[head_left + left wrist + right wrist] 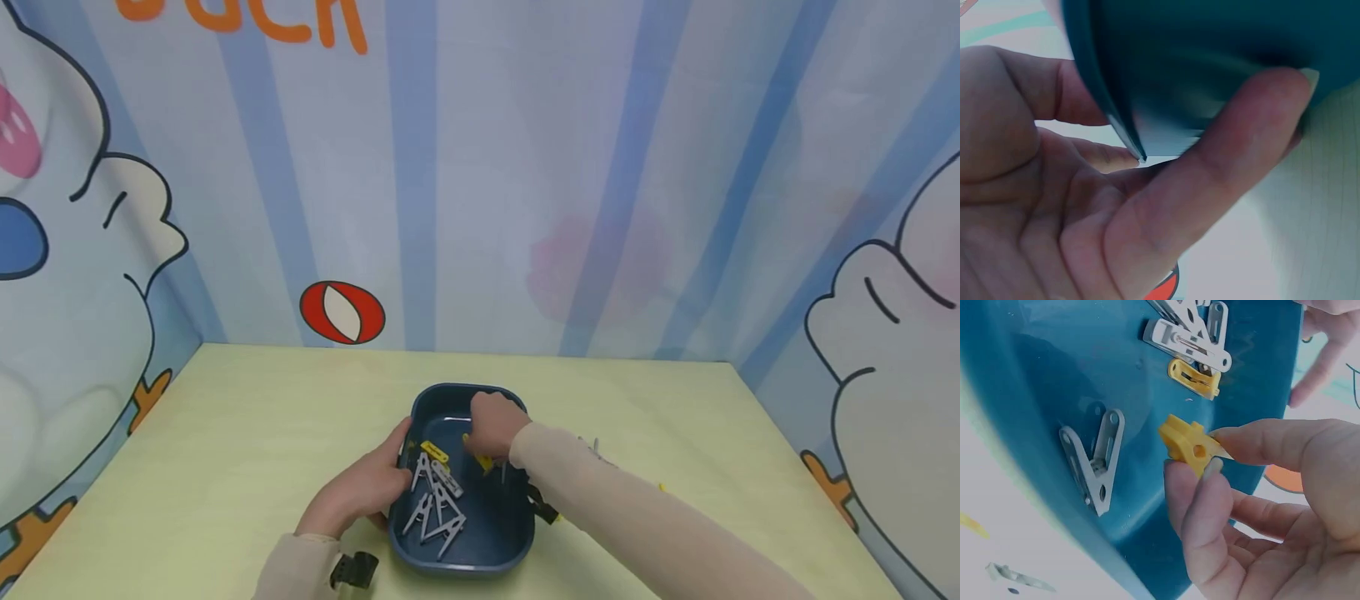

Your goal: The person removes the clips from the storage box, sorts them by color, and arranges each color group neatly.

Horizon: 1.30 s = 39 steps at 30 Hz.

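Note:
A dark blue plastic tub [468, 569] stands on the table, and my left hand [363, 487] grips its left wall, thumb at the rim. In the left wrist view, the fingers [1210, 162] lie along the tub's outside. Inside the tub, my right hand [497, 423] pinches a yellow clothespin [1188, 444] between thumb and fingertips. A pile of several grey clothespins [442, 504] lies at the tub's left side, with another yellow clothespin [1194, 378] at its edge. One grey clothespin [1094, 465] lies apart on the tub floor, near the right wall.
Outside the tub, to its right, lie a grey clothespin [1019, 577] and a yellow piece [972, 525]; my right forearm [622, 500] hides part of that area. A pale yellow table [262, 425] runs back to a striped cartoon backdrop [480, 167].

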Available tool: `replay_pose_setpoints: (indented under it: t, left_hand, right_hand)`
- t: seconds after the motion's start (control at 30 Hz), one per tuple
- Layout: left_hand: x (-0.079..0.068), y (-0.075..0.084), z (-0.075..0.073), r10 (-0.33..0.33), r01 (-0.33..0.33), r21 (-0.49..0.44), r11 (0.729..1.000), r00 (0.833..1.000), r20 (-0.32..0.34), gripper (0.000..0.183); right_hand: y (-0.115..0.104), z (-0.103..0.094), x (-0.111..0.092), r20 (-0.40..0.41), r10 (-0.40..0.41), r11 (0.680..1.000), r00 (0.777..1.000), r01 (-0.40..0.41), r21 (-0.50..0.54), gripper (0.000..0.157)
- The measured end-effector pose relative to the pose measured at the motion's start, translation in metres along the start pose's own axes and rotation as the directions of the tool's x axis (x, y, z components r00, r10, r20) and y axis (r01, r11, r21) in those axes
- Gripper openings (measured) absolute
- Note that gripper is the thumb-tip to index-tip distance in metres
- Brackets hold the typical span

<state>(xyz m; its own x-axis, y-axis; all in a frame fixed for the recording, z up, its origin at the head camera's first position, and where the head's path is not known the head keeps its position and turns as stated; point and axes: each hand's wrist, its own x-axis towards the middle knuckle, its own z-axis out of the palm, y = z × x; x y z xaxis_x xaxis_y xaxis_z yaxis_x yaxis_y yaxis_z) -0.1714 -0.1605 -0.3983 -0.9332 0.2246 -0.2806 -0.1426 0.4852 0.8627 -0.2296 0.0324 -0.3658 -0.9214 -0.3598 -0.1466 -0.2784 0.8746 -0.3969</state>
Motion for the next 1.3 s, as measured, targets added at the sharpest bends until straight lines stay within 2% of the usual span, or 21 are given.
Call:
replay_pose_setpoints:
  t: [0.07,0.2,0.33,0.47,0.8,1.0,1.3]
  left_hand:
    - [0.001,0.000,0.000,-0.001,0.001,0.001,1.000,1.000,-0.001,0.079]
    - [0.001,0.001,0.002,-0.014,0.014,-0.001,1.000,1.000,0.000,0.078]
    - [0.001,-0.001,0.003,-0.021,0.021,-0.004,1.000,1.000,0.006,0.078]
    - [0.003,-0.002,0.002,-0.016,0.016,-0.001,1.000,1.000,0.013,0.078]
    - [0.003,0.001,0.000,-0.010,0.010,0.004,1.000,1.000,0.008,0.078]
    - [0.001,0.000,-0.001,-0.030,0.030,0.004,1.000,1.000,0.002,0.078]
    - [0.001,0.003,0.000,-0.014,0.014,-0.006,1.000,1.000,0.012,0.079]
  right_hand:
    - [0.003,-0.004,-0.002,-0.005,-0.011,1.000,1.000,0.011,0.010,0.027]
    - [0.008,-0.011,-0.006,-0.014,-0.002,0.999,1.000,0.003,0.037,0.011]
    - [0.011,-0.017,-0.011,-0.017,0.037,0.998,0.999,-0.036,0.046,0.030]
    - [0.014,-0.023,-0.013,-0.011,0.060,0.997,0.998,-0.060,0.047,0.033]
    - [0.039,-0.042,-0.030,0.006,0.091,0.990,0.996,-0.091,0.111,0.030]
    - [0.055,-0.041,-0.044,-0.013,0.093,0.986,0.996,-0.090,0.142,0.033]
    - [0.086,-0.050,-0.074,-0.029,0.136,0.976,0.990,-0.129,0.174,0.034]
